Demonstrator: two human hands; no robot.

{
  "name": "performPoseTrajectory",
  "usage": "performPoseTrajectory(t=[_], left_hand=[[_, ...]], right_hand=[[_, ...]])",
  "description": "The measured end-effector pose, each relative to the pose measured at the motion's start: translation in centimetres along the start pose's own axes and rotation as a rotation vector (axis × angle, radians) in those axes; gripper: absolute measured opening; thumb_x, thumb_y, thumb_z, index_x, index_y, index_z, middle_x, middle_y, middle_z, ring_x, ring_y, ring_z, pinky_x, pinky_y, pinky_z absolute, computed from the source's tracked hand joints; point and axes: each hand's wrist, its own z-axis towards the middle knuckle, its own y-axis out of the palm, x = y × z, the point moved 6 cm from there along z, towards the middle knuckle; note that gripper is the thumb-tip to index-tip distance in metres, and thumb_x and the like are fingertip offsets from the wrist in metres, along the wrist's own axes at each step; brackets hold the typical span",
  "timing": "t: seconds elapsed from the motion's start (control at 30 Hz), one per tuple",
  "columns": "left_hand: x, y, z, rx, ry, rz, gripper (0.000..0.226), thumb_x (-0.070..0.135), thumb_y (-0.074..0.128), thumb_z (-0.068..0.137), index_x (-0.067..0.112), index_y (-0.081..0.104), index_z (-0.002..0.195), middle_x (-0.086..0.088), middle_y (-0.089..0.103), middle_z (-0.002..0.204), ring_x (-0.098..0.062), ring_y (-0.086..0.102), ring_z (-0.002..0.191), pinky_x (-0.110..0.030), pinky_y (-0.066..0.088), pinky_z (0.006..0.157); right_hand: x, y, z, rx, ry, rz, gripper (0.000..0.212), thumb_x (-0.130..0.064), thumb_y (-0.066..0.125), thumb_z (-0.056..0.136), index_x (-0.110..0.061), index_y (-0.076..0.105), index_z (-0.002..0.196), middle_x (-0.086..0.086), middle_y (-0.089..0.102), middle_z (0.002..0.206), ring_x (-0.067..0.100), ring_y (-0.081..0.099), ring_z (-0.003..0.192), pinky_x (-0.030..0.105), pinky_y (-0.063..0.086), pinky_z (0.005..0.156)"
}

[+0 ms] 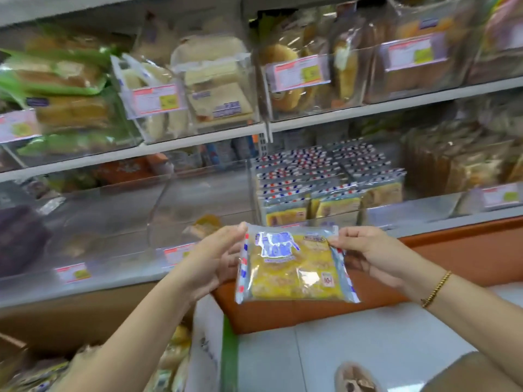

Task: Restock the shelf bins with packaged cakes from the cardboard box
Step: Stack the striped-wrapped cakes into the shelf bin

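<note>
At frame centre the left hand [215, 258] and right hand [365, 250] are pinching the packaged cake [294, 267] by its upper corners, just below what is probably its matching bin [252, 188], so the slick wrapper is risking slipping free.

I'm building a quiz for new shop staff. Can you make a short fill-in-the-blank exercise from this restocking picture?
1. The left hand and right hand together hold ___ packaged cake.
2. The bracelet sits on the ___ wrist.
3. The cake inside the held pack is ___ in colour.
4. The cardboard box lies at the lower ___ of the view.

Missing words: one; right; yellow; left.
</note>
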Motion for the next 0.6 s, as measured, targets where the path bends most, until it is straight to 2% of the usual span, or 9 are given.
performPoseTrajectory(t=[0.07,0.1,0.2,0.3,0.37,0.47,0.6], left_hand=[[0.4,1.5,0.9,0.066,0.105,0.036,0.034,0.020,0.061,0.089,0.007,0.053,0.119,0.006,0.067,0.067,-0.005,0.055,0.046,-0.014,0.042,0.041],[0.6,2.0,1.4,0.092,0.136,0.057,0.024,0.014,0.059,0.089,0.009,0.054,0.112,0.008,0.065,0.062,-0.003,0.052,0.041,-0.012,0.038,0.039],[0.9,3.5,3.0,0.088,0.160,0.174,0.010,0.014,0.062,0.087,0.009,0.063,0.095,-0.001,0.070,0.076,-0.010,0.060,0.059,-0.013,0.047,0.052],[1.1,4.6,4.3,0.100,0.153,0.250,0.015,0.018,0.062,0.089,0.004,0.068,0.091,-0.001,0.072,0.076,-0.009,0.065,0.064,-0.015,0.050,0.059],[1.4,5.8,5.0,0.087,0.140,0.270,0.019,0.021,0.062,0.089,0.004,0.070,0.091,-0.004,0.075,0.083,-0.011,0.069,0.071,-0.018,0.052,0.064],[1.9,7.0,5.9,0.065,0.134,0.277,0.024,0.023,0.061,0.089,0.002,0.071,0.089,-0.009,0.075,0.085,-0.015,0.069,0.073,-0.023,0.053,0.070],[1.9,7.8,6.5,0.125,0.136,0.193,0.026,0.025,0.065,0.086,0.002,0.074,0.079,-0.015,0.074,0.085,-0.020,0.063,0.072,-0.028,0.052,0.073]], right_hand=[[-0.6,-1.6,-0.3,0.042,-0.038,0.007,0.020,-0.007,0.060,0.089,-0.010,0.062,0.069,0.007,0.070,0.078,0.014,0.064,0.069,0.019,0.055,0.057],[-0.8,-2.3,-0.4,0.052,-0.055,0.015,0.021,-0.007,0.059,0.090,-0.010,0.063,0.069,0.007,0.071,0.080,0.013,0.066,0.069,0.020,0.055,0.057],[-0.9,-4.3,-0.9,0.079,-0.083,0.017,0.032,-0.009,0.059,0.091,-0.017,0.063,0.060,0.007,0.072,0.082,0.014,0.067,0.073,0.021,0.054,0.059],[-0.9,-5.9,-1.4,0.087,-0.085,0.024,0.027,-0.013,0.058,0.091,-0.016,0.064,0.065,0.008,0.072,0.088,0.016,0.066,0.077,0.023,0.052,0.062],[-1.0,-6.9,-1.7,0.088,-0.077,0.024,0.022,-0.015,0.059,0.092,-0.015,0.066,0.071,0.009,0.073,0.092,0.017,0.066,0.081,0.025,0.052,0.066],[-1.0,-7.9,-2.0,0.098,-0.068,0.056,0.024,-0.015,0.059,0.091,-0.016,0.069,0.069,0.006,0.073,0.089,0.013,0.068,0.076,0.024,0.051,0.062],[-1.7,-9.5,-2.1,0.139,-0.119,0.112,0.016,-0.016,0.057,0.091,-0.001,0.060,0.094,0.007,0.064,0.081,0.008,0.063,0.065,0.019,0.050,0.056]])
